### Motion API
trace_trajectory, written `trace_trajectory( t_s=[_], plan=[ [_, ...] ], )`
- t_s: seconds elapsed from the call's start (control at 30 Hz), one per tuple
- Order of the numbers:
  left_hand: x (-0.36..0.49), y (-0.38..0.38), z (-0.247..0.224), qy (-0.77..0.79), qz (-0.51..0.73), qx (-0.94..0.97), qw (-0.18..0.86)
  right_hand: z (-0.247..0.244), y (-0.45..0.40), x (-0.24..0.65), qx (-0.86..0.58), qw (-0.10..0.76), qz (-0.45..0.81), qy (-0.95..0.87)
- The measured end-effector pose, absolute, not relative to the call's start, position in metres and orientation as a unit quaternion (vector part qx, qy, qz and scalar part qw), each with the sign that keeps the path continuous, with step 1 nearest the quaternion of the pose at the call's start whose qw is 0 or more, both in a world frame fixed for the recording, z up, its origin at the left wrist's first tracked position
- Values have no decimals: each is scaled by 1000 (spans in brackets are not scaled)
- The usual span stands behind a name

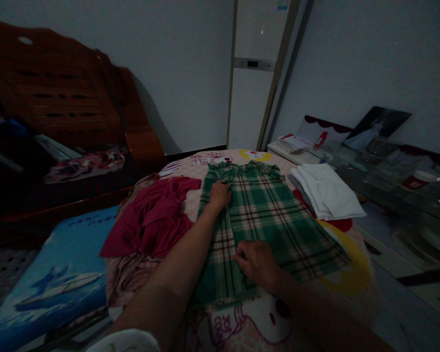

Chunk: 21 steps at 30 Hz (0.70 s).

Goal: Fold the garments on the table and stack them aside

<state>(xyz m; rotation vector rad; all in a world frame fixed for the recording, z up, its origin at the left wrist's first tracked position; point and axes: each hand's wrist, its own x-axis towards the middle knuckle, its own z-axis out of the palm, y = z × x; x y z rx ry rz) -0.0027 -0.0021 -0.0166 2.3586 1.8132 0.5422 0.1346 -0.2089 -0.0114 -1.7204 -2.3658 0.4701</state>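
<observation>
A green plaid shirt (275,215) lies spread out on the patterned cloth of a small table, its gathered top edge at the far side. My left hand (220,194) is on its upper left part, with curled fingers closed at the front strip. Nearer to me, my right hand (257,263) pinches the lower part of the same strip, thumb and fingers together. A crumpled magenta garment (157,215) rests left of the shirt, over a dusty-pink cloth (130,278). To the right sits a stack of folded clothes with a white garment (324,188) on top.
A blue printed board or stool top (62,264) stands low at the left, before a carved wooden bench (66,98). Along the right runs a glass-topped table (381,176) with papers, a photo and a cup. A tall cabinet-like unit (253,98) stands behind.
</observation>
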Motion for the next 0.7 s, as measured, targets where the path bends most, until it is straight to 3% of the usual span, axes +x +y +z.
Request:
trace_trajectory(
  t_s=[0.3,0.7],
  plan=[
    [-7,2,-17,616,214,756,52,-9,-212,130,-582,183,198,-767],
    [-23,20,-1,616,313,690,214,3,-216,134,-558,243,393,-690]
  ],
)
